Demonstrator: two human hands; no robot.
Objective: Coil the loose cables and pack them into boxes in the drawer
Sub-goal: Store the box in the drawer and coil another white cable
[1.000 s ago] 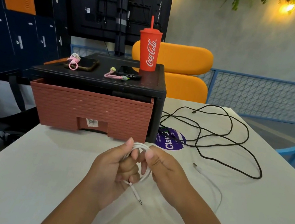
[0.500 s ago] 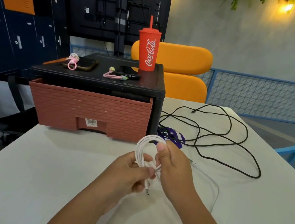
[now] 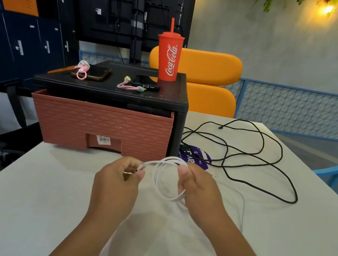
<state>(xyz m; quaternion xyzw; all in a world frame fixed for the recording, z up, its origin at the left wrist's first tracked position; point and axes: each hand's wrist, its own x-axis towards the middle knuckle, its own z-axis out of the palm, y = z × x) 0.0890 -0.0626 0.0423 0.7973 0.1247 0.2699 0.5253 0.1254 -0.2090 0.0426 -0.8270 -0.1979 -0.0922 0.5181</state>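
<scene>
Hands work above the table: right hand (image 3: 196, 188) grips the white cable (image 3: 160, 180) coil (several loops), left hand (image 3: 120, 178) pinches its end.

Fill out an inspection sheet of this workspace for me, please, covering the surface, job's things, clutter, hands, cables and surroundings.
Surface: white table, carrying a black stand at its back left.
Job's things: white cable, partly coiled into loops; brick-patterned drawer under the stand, looks closed; boxes: nothing seen.
Clutter: red cup, two phones and pink straps on the stand; purple sticker on the table.
Hands: left hand pinches a strand of the white cable; right hand grips its loops.
Cables: black cable lies loose and tangled right of the stand; a white tail trails on the table.
Surroundings: orange chair, monitor back, lockers, blue mesh railing.
</scene>
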